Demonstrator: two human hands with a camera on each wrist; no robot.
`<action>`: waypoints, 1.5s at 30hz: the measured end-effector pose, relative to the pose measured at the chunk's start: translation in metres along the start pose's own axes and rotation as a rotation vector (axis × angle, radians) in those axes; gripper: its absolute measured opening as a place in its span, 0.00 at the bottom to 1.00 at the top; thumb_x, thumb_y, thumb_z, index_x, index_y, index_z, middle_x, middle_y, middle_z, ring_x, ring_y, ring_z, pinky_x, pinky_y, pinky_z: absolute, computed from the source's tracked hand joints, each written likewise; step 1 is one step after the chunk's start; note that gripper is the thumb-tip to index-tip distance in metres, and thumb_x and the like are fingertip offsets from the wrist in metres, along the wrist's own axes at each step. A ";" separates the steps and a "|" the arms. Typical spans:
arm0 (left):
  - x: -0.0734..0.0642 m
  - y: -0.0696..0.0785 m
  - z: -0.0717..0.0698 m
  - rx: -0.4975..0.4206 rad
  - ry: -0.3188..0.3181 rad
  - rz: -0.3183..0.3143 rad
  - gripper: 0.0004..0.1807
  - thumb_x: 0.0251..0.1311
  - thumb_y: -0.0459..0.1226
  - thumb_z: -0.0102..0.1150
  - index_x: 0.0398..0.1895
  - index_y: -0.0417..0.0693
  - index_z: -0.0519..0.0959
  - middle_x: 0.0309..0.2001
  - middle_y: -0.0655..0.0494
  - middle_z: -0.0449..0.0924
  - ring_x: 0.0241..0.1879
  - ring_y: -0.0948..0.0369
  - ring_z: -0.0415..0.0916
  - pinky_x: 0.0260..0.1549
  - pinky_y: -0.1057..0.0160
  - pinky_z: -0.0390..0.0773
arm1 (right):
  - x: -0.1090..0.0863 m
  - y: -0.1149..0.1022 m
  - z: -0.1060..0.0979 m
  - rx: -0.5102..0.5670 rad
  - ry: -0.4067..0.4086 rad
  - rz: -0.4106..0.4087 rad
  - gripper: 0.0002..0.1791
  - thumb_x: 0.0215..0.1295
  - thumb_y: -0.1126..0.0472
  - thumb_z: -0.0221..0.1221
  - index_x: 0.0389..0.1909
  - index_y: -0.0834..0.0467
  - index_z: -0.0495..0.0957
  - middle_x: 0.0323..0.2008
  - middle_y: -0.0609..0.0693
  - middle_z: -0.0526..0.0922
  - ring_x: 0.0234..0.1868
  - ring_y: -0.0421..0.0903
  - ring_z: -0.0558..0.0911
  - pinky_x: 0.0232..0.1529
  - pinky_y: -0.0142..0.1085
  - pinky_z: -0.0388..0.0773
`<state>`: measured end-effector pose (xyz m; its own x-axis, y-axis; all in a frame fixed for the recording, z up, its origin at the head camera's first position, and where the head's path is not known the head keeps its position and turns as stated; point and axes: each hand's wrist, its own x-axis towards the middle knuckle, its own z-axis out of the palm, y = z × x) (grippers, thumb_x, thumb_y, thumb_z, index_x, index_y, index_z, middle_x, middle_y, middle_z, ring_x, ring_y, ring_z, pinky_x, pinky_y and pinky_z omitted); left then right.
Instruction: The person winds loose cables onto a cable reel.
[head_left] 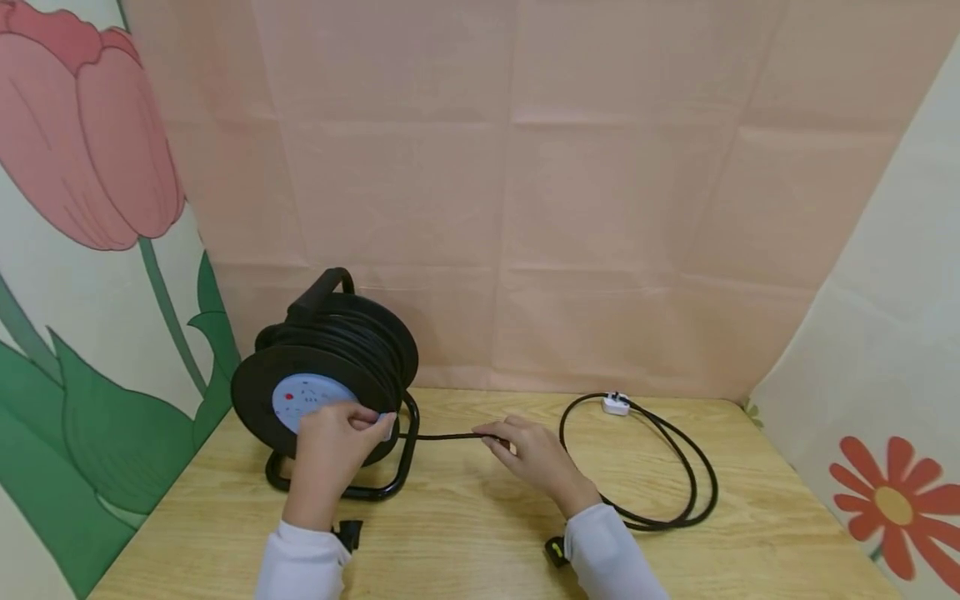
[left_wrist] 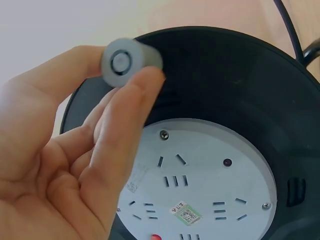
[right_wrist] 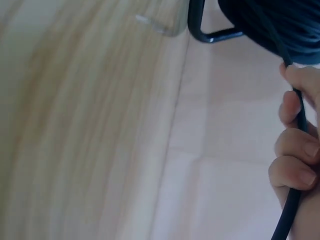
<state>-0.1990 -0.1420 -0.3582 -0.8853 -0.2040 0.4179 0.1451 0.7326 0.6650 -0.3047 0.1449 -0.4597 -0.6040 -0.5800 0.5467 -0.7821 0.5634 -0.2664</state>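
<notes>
A black cable reel (head_left: pixel 255 392) stands upright on its tubular frame (head_left: pixel 405 467) at the left of the table, with black cable wound on its drum. My left hand (head_left: pixel 330 446) is in front of the reel's face, pinching a grey knob (left_wrist: pixel 122 62) between thumb and fingers near the flange's edge. Behind it shows the pale socket panel (left_wrist: pixel 195 185) with its slots. From the drum a length of cable (head_left: pixel 442 437) runs taut to the right, close above the table. My right hand (head_left: pixel 536 458) grips this cable, its fingers curled round it in the right wrist view.
Right of my right hand, loose cable (head_left: pixel 712 492) lies in wide loops on the wooden table (head_left: pixel 465 533). A white plug (head_left: pixel 616 405) rests at the loops' far side. A pink sheet (head_left: pixel 510 250) hangs along the back, with flower-printed sheets at both sides.
</notes>
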 end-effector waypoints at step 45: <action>0.010 -0.044 0.008 -0.063 -0.473 -0.319 0.18 0.58 0.46 0.72 0.30 0.38 0.86 0.25 0.54 0.84 0.25 0.58 0.84 0.31 0.56 0.84 | 0.036 -0.045 0.037 0.067 -0.277 0.112 0.18 0.77 0.58 0.52 0.63 0.43 0.79 0.39 0.38 0.79 0.27 0.36 0.71 0.28 0.31 0.71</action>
<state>-0.2176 -0.1717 -0.3881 -0.9888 -0.0852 -0.1227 -0.1487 0.6391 0.7546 -0.2973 0.0769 -0.4577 -0.6987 -0.6601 0.2758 -0.7110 0.5982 -0.3695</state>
